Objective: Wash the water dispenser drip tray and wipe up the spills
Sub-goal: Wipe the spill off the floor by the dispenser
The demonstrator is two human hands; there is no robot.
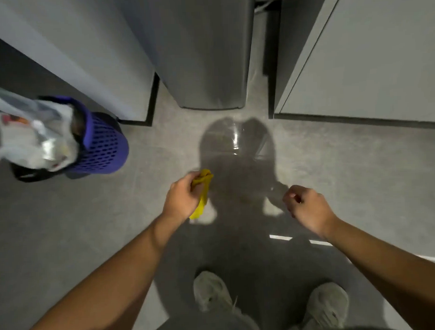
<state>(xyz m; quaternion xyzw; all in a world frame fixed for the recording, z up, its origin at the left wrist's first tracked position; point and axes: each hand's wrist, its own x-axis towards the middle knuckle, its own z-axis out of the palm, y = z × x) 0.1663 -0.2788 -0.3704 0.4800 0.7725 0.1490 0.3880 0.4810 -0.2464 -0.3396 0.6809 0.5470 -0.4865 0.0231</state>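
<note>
Grey floor [347, 165], wet and glinting before the water dispenser [202, 54]: yellow cloth [203, 193] is bunched in the clamped left hand [182, 199], presumably readied for wiping the spill [235, 142]; right hand [305, 206] is loosely curled, empty; drip tray is not seen.

No text, label, brand, number or sign can be read anywhere in this view. The plastic bag [30, 136] in the purple basket [105, 146], far left, shows some coloured print on what lies inside it, but it is too blurred to make out a single letter. The grey appliance [207, 54] at the far middle and the cabinets [370, 55] to either side have plain fronts. The shoes [211, 292] near the bottom edge show no legible mark.
</note>
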